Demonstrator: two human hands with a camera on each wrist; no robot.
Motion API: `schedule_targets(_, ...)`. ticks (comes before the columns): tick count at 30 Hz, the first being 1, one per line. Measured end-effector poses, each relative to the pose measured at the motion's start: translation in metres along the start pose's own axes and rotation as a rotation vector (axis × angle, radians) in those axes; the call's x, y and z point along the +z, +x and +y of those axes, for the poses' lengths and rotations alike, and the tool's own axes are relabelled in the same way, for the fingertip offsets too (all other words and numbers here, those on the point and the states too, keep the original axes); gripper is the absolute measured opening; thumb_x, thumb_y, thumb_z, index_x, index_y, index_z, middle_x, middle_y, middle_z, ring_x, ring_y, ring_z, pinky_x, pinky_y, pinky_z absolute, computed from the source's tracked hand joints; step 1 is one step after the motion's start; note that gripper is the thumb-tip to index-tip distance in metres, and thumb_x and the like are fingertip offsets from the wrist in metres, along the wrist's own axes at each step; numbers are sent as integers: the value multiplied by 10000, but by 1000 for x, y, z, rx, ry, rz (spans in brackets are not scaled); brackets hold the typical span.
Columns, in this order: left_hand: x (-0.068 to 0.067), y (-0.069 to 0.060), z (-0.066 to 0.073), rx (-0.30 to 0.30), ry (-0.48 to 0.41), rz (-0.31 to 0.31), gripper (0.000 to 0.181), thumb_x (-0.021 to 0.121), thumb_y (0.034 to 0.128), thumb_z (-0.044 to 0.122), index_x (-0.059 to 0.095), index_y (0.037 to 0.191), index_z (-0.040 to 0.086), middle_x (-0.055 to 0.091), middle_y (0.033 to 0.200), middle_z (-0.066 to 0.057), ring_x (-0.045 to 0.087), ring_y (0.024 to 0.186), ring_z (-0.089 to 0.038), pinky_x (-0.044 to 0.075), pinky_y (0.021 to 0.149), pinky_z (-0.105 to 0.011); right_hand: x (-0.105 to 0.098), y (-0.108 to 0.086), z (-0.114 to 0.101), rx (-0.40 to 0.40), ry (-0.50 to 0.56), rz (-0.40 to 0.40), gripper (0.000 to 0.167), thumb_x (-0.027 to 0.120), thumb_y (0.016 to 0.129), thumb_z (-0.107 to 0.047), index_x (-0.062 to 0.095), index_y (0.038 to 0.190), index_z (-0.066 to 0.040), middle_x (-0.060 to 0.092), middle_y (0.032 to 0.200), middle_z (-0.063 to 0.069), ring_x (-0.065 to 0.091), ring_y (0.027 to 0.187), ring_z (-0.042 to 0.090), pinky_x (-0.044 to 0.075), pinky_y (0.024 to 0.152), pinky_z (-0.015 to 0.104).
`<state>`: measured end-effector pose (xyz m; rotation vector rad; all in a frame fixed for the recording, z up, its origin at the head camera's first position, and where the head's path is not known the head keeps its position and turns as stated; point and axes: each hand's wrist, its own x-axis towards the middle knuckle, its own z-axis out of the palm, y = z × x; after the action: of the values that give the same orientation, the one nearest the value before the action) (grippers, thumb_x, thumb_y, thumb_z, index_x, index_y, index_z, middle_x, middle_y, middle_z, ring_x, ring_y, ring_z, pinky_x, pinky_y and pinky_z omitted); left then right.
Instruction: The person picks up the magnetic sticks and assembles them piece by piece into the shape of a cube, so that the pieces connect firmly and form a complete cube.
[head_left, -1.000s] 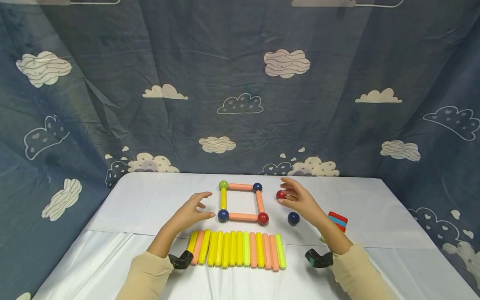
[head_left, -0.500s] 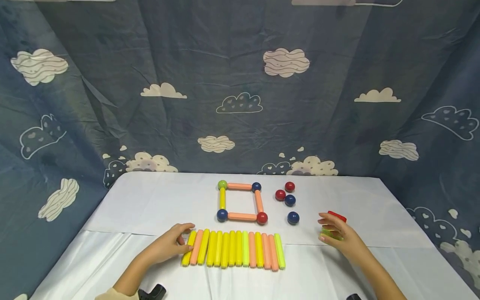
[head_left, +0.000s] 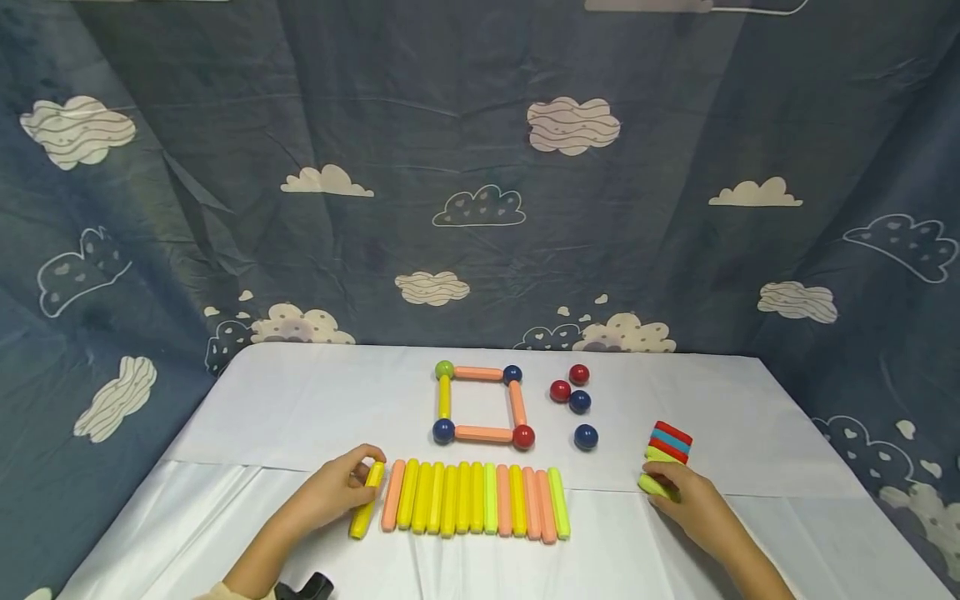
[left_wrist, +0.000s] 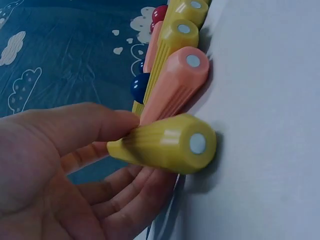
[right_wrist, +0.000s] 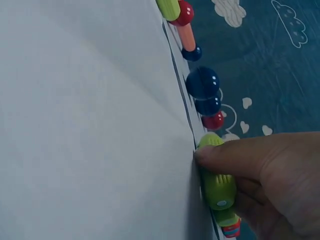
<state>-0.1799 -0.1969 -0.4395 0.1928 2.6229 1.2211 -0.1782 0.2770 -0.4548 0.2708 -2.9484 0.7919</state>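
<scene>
Left hand (head_left: 333, 492): forearm slanting in from the lower left, palm turned inward, thumb above and fingers beneath, pinching one yellow rod (head_left: 366, 502). The rod lies aslant, its far end leaning right, just left of the row of rods (head_left: 477, 498); a pale disc (seen in the left wrist view) marks its near end.

Right hand (head_left: 693, 504): forearm slanting in from the lower right, thumb laid along one green rod (right_wrist: 219, 190), fingers curled on its other side — a pinch grip. That rod is at the near end of a small group of red, blue and green rods (head_left: 670, 442).

Row, side by side: thirteen rods in yellow, salmon and green, salmon at the left end, green at the right.

Behind the row: one four-sided frame (head_left: 484, 434) — three salmon rods and one yellow, with corner balls of green, red and two blue. Right of it: four loose balls (head_left: 580, 402), two red, two blue.

Bearing surface: bench (head_left: 750, 417), white-clothed. Backing: dark cloud-patterned cloth (head_left: 450, 125).
</scene>
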Motion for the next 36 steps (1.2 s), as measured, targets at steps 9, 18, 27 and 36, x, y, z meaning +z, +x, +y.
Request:
schedule_targets(9, -9, 3, 7, 51, -216, 294, 403, 618, 835, 52, 482, 1209, 117, 551, 1053, -130, 584, 832, -213, 511, 601, -297, -4, 3, -11, -22, 32, 84, 331, 686, 765, -11, 595, 1083, -33, 598, 985, 122, 555, 896, 267, 479, 755, 403)
schedule_targets(18, -13, 13, 13, 235, -394, 433, 407, 600, 857, 42, 442, 1230, 83, 520, 1104, -161, 542, 954, -265, 511, 699, -271, 1, 26, -46, -155, 304, 218, 309, 641, 833, -83, 574, 1132, -42, 612, 989, 29, 558, 858, 122, 469, 731, 184)
schedule_targets(27, -10, 25, 33, 350, -533, 499, 401, 587, 864, 39, 436, 1236, 55, 492, 1112, -164, 507, 964, -270, 502, 741, -286, 19, 66, -91, -201, 582, 113, 330, 617, 837, -27, 521, 1150, 14, 571, 1051, 130, 553, 936, 259, 466, 787, 205)
schedule_targets(36, -3, 39, 45, 370, -639, 480, 392, 582, 868, 40, 431, 1230, 55, 493, 1076, -162, 531, 946, -259, 502, 749, -307, 43, 100, -113, -144, 659, -4, 302, 633, 828, -34, 532, 1112, -10, 575, 1036, 147, 594, 913, 269, 494, 765, 284)
